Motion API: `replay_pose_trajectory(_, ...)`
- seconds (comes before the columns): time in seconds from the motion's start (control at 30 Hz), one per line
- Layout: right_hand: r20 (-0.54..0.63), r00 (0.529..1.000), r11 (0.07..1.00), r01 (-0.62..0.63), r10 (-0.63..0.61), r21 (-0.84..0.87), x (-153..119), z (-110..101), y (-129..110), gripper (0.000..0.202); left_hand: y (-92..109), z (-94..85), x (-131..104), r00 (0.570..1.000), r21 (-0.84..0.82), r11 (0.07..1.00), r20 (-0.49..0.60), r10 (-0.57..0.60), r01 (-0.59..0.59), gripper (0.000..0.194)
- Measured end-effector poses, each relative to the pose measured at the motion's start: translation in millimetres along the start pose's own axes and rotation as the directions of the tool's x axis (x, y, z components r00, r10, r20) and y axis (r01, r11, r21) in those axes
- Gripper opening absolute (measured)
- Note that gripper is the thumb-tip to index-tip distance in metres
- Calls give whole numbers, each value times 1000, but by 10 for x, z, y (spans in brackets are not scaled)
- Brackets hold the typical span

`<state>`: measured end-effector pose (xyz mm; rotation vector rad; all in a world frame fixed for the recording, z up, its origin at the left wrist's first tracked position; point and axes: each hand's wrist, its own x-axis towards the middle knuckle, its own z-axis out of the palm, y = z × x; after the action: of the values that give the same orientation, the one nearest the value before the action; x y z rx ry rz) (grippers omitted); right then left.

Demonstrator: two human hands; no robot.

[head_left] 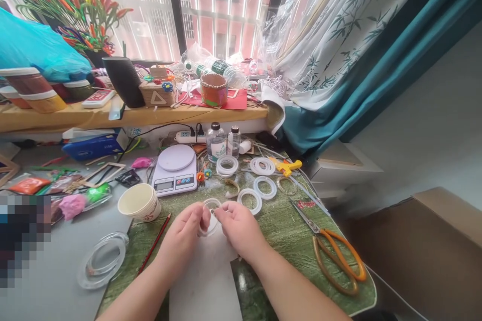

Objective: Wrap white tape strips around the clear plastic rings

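Note:
Between both hands is a clear ring, held upright over a white sheet. My left hand has its fingers closed on the ring's left side. On the right side, my right hand pinches the rim with thumb and forefinger; a small dark spot there is too small to make out. Just beyond my right hand lie a white ring-shaped mould and a bluish one. A stack of clear rings rests on the grey surface at left. A red pencil lies beside my left forearm.
Large orange-handled scissors lie open at right, near a yellow glue gun. A kitchen scale, stacked paper cups and two bottles stand beyond my hands. Above runs a crowded wooden sill.

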<state>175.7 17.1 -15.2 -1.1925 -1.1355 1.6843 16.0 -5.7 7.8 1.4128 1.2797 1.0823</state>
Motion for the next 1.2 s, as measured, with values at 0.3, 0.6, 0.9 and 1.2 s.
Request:
replay_pose_trajectory(0.3,87,996,999,-21,17,50,-68,41,-44,39,-21,48,-50,965,278,927,1,261,-251,39)
replay_pose_trajectory(0.6,-5,983,979,183,-185,-91,-2,-120,-29,40,-54,25,-41,984,-15,999,-177,32,-36,44)
replay_pose_trajectory(0.9,-57,980,980,194,-192,39,-46,2,55,39,-107,-3,28,969,-162,986,-234,-79,41,39)
replay_pose_trajectory(1.2,158,986,853,-126,52,506,-19,-22,-76,35,-129,-31,54,989,232,968,-91,116,-93,26)
